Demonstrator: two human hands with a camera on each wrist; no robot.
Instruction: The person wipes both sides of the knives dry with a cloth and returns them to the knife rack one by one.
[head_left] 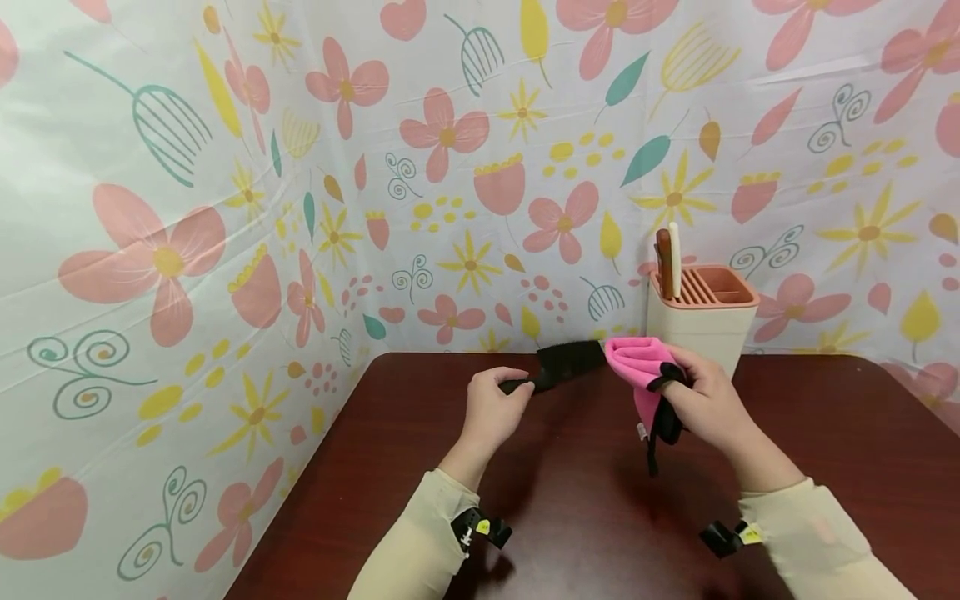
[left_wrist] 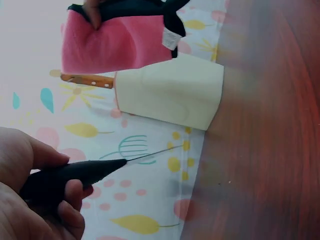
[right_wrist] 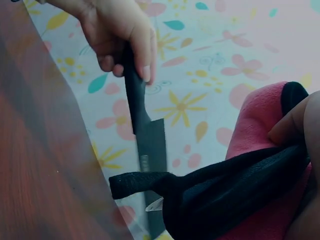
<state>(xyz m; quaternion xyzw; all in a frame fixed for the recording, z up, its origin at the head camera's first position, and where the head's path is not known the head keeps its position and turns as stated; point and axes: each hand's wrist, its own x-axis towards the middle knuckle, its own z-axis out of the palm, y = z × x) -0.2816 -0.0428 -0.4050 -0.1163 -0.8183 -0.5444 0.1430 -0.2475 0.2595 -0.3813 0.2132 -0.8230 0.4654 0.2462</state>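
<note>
My left hand (head_left: 491, 410) grips the black handle of a kitchen knife (head_left: 572, 360), its dark, broad blade pointing right above the table. In the left wrist view the knife (left_wrist: 75, 175) appears edge-on, with fingers wrapped about its handle. My right hand (head_left: 708, 398) holds a folded pink cloth (head_left: 637, 354) with black edging, a white tag and a black hanging loop. The thumb presses into its folds. In the head view the blade tip reaches the cloth's left side. The right wrist view shows the cloth (right_wrist: 255, 120) in front of the lower blade, partly hiding it.
A cream knife holder (head_left: 693, 333) with an orange slotted top stands at the back of the dark wooden table (head_left: 585, 517), behind my right hand. A brown-handled knife (head_left: 664, 262) and a white handle (head_left: 675, 258) stick up from it. Flower-patterned sheeting (head_left: 450, 208) hangs behind and left.
</note>
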